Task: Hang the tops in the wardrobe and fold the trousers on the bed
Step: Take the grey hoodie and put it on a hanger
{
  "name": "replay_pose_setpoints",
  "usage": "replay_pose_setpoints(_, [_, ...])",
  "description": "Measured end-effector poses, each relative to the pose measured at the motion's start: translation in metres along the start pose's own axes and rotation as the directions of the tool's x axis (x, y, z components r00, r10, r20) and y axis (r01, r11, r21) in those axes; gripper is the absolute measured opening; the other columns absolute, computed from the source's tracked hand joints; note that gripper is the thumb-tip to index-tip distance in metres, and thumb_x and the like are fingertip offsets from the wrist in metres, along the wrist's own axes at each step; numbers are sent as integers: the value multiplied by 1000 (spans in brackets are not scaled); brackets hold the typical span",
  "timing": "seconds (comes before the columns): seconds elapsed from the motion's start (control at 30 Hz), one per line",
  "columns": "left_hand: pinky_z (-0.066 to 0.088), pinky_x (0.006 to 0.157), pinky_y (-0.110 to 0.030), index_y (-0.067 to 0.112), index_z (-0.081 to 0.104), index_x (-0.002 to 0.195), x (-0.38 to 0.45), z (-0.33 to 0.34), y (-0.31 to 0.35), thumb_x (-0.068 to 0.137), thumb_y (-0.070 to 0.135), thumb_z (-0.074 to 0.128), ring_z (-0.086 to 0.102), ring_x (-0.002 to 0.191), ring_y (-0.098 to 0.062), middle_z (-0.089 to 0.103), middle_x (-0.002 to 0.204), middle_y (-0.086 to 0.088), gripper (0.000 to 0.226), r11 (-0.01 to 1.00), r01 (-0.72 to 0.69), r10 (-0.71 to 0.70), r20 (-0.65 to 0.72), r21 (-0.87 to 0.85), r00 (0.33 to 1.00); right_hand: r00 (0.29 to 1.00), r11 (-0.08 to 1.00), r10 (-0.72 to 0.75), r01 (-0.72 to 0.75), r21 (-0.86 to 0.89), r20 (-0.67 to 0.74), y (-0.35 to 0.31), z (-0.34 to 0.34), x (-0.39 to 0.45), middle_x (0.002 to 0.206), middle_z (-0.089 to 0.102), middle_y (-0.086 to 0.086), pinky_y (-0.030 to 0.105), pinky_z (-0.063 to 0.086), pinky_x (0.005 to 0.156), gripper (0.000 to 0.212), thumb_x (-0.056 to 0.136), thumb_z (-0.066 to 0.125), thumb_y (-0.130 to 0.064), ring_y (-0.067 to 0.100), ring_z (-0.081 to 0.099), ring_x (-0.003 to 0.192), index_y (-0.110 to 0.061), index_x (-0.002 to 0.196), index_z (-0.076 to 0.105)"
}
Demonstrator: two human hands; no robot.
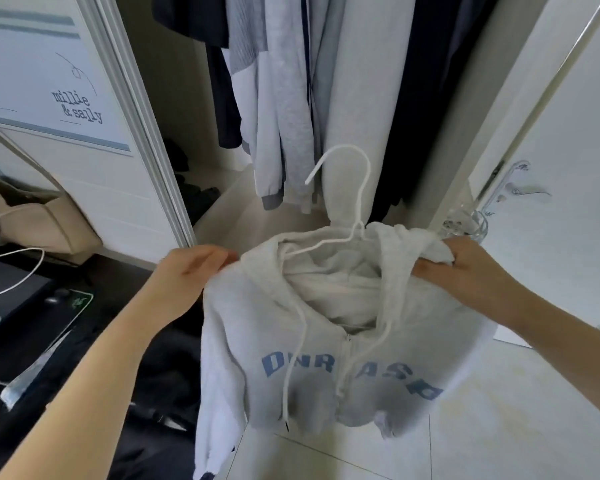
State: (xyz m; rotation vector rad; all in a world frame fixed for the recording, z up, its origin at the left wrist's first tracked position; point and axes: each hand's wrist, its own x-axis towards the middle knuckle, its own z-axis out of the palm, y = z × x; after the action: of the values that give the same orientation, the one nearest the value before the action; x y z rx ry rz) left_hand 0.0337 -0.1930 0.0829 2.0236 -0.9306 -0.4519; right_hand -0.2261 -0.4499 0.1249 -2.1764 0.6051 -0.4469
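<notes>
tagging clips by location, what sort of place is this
Most likely a bedroom, in front of an open wardrobe: hanging clothes fill it, and both hands hold a grey hoodie on a white hanger. A desk with cables stands to the left.

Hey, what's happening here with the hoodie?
A person stands at an open wardrobe, holding a light grey zip hoodie by its shoulders: the left hand grips one side, the right hand the other. A white wire hanger already sits inside the neck, its hook sticking up. The hoodie is not yet on the rail, where other grey and dark clothes hang.
</notes>
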Motion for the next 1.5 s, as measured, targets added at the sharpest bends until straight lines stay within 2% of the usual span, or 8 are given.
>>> replay_pose_setpoints(0.13, [46, 67, -27, 29, 59, 92, 0, 24, 31, 76, 80, 49, 58, 74, -5, 63, 79, 9, 55, 983, -116, 119, -15, 142, 993, 989, 994, 61, -49, 96, -132, -8, -6, 8, 58, 52, 2, 23, 36, 55, 58, 62, 67, -58, 12, 49, 55, -2, 65, 58])
replay_pose_setpoints(0.27, [43, 61, -22, 12, 58, 85, 21, 31, 48, 72, 64, 61, 56, 68, -12, 61, 74, -5, 54, 983, -110, 150, -300, 145, 942, 985, 991, -133, 129, -46, -109, -31, -17, 21, 64, 63, -15, 10, 41, 52, 13, 76, 72, -44, -1, 56, 56, -35, 76, 64])
replay_pose_setpoints(0.47, [38, 52, -21, 5, 61, 84, 58, -26, 72, 83, 38, 72, 56, 66, -21, 61, 74, -15, 35, 967, -216, 254, -462, 135, 849, 979, 994, -100, 106, -29, 177, -59, -57, 41, 88, 69, 7, 31, 55, 74, 67, 73, 42, -71, 20, 67, 80, -11, 90, 65])
replay_pose_setpoints(0.6, [38, 49, -16, 15, 60, 78, 79, -64, 92, 83, 35, 73, 50, 57, -9, 58, 68, -3, 25, 954, -267, 299, -473, 135, 829, 984, 988, -143, 148, -43, 108, -73, -50, 49, 61, 53, -3, 16, 40, 54, 56, 74, 39, -69, 8, 51, 53, -15, 64, 53])
replay_pose_setpoints(0.8, [35, 49, -11, 13, 61, 83, 131, -115, 112, 87, 43, 65, 46, 52, -1, 53, 65, 3, 31, 944, -288, 330, -418, 162, 847, 990, 870, -138, 104, 482, 35, -122, -39, 80, 63, 58, -1, 16, 42, 52, 37, 69, 60, -55, 8, 55, 58, -18, 63, 66])
replay_pose_setpoints(1.03, [40, 84, -12, 24, 62, 122, 215, -194, 149, 92, 61, 41, 55, 101, 6, 59, 118, 7, 52, 889, -415, 458, -356, 195, 814, 972, 740, -233, 204, 641, -41, -213, -54, 151, 71, 71, -2, 15, 53, 57, 29, 74, 66, -42, 7, 67, 64, -16, 71, 79])
replay_pose_setpoints(1.27, [49, 91, -40, 32, 61, 126, 296, -278, 155, 82, 82, 36, 60, 113, -23, 66, 124, -3, 71, 765, -278, 39, -389, -581, 920, 931, 695, -242, 362, 621, -272, -292, -93, 209, 82, 76, -4, 17, 54, 57, 28, 54, 69, -45, 8, 72, 73, -22, 65, 79])
replay_pose_setpoints(1.5, [55, 73, -36, 37, 77, 94, 361, -263, 164, 78, 78, 49, 72, 93, -26, 76, 102, -4, 52, 660, -198, 221, -65, -724, 973, 879, 679, -163, 430, 596, -448, -369, -88, 276, 101, 73, 3, 34, 57, 82, 33, 87, 67, -36, 20, 71, 91, -10, 106, 71])
